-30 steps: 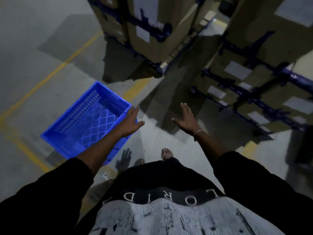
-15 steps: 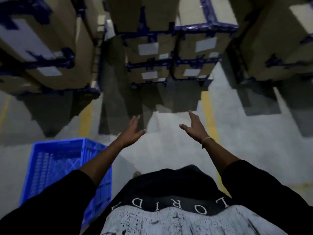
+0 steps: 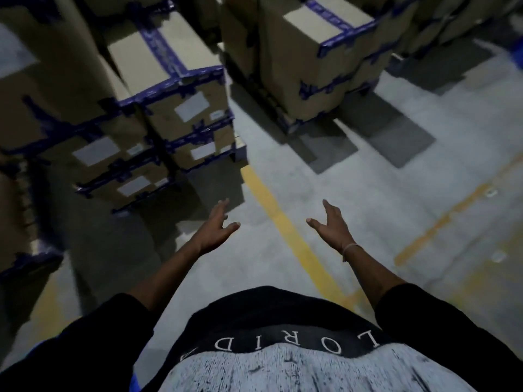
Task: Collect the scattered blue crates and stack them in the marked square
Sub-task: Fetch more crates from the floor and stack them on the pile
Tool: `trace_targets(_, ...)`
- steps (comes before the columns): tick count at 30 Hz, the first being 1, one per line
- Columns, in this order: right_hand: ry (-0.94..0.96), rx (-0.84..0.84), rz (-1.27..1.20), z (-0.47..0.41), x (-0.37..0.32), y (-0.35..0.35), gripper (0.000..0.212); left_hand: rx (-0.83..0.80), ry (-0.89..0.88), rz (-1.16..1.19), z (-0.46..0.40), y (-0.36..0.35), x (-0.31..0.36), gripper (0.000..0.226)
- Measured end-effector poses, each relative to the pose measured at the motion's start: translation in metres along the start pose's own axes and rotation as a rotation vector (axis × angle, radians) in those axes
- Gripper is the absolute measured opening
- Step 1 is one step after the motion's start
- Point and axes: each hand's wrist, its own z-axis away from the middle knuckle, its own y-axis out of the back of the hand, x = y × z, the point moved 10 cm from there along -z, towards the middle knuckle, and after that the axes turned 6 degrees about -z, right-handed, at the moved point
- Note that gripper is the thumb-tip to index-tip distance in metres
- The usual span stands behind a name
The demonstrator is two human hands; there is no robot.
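At far left stand stacked cardboard boxes (image 3: pixel 167 114) bound with blue tape. Our left hand (image 3: pixel 215 230) reaches forward, fingers spread wide, holding nothing. A yellow floor line (image 3: pixel 285 222) runs between our hands. Our right hand (image 3: pixel 334 226) is likewise wide and empty. No blue crate shows clearly; a blue sliver (image 3: pixel 134 384) at the near left edge may be one, though blur hides it. We judge we are between crates: next, find one and grip its rim with both hands.
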Motion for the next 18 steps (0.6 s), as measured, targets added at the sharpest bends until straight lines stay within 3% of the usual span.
trace_targets(8,-0.098,0.185,-0.106,-0.029,0.053,0.129,0.085,-0.174,-0.178,-0.094,-0.116,-0.067,0.13,0.08)
trace_targets(18,-0.252,0.36,-0.236,-0.106,0.107,0.231,0.085,-0.335,-0.334,-0.177,-0.282,-0.122,0.252,0.081)
